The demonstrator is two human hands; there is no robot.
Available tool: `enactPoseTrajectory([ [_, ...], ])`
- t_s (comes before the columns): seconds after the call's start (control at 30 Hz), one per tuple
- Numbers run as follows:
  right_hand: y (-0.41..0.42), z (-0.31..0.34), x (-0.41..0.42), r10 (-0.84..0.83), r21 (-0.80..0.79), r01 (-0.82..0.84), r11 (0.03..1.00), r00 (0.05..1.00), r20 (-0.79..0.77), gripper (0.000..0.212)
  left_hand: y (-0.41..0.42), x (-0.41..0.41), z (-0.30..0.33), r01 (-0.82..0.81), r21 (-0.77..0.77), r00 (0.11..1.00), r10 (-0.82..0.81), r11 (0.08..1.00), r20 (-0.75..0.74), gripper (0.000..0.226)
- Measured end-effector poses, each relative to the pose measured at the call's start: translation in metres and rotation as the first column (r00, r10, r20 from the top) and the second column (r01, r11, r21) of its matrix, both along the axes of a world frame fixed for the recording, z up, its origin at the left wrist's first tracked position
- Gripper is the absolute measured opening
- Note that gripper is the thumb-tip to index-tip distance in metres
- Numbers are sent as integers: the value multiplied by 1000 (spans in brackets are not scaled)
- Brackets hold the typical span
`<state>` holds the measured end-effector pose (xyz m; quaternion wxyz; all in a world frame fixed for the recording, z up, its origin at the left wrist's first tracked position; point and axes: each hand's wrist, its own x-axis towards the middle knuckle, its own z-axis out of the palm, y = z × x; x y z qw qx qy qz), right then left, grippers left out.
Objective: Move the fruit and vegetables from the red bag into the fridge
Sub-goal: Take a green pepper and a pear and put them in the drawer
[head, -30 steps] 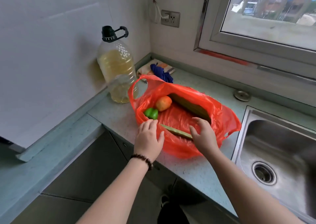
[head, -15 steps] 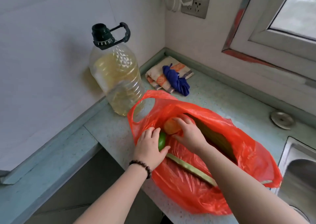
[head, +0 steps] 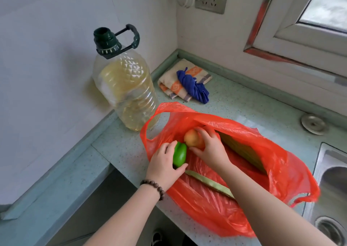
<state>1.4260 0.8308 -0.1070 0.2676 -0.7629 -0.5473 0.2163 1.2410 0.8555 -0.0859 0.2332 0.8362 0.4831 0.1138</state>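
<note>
Red bag: thin plastic, lying open at frame centre on the counter; its lower side reaches the counter's front edge, its right handle loop lies beside the sink rim.
Left hand: inside the bag mouth, fingers and thumb wrapped round the pepper.
Right hand: deeper in the bag, fingers curled over the peach, thumb under it.
Pepper: green, long axis running from lower centre up toward the peach, which it touches.
Peach: round, orange-yellow, just above the pepper.
Bean pod: flat, long, lying on the bag's near wall, running from centre down to the right, partly under the right forearm.
Corn: green-husked, inside the bag at right, slanting from upper left to lower right.
Oil bottle: upright at upper left, touching or just beside the bag's left handle loop, close to the wall.
Cloths: folded in the back corner, apart from the bag.
Open room: bare counter above and right of the bag, toward the metal disc.
</note>
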Motion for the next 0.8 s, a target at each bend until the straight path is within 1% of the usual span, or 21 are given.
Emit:
enactPoseTrajectory([
  [0.1, -16, 10, -5, -144, 57, 145, 988, 989, -25, 68, 4, -2, 12, 42, 36, 997, -44, 998, 64, 76],
  [0.23, -41, 28, -10, -284, 161, 291, 943, 957, -62, 64, 8, -2, 27, 120, 54, 985, -126, 991, 117, 77],
  [0.3, -56, 38, -14, -361, 196, 367, 909, 930, -67, 64, 8, -1, 33, 177, 70, 973, -185, 982, 135, 77],
  [0.4, -88, 50, -26, -491, 241, 497, 833, 866, -89, 63, 2, 2, 44, 283, 85, 940, -294, 955, 176, 77],
  [0.53, -143, 64, -48, -660, 313, 653, 690, 745, -99, 63, -20, 6, 54, 444, 131, 859, -463, 886, 218, 75],
  [0.57, -161, 67, -56, -705, 322, 692, 646, 702, -95, 64, -30, 7, 57, 492, 142, 829, -512, 859, 226, 75],
  [0.7, -237, 73, -91, -839, 341, 810, 478, 535, -96, 64, -82, 16, 63, 663, 141, 691, -673, 735, 263, 74],
  [0.8, -301, 73, -119, -927, 318, 888, 334, 370, -60, 66, -136, 24, 66, 781, 119, 566, -776, 613, 277, 73],
])
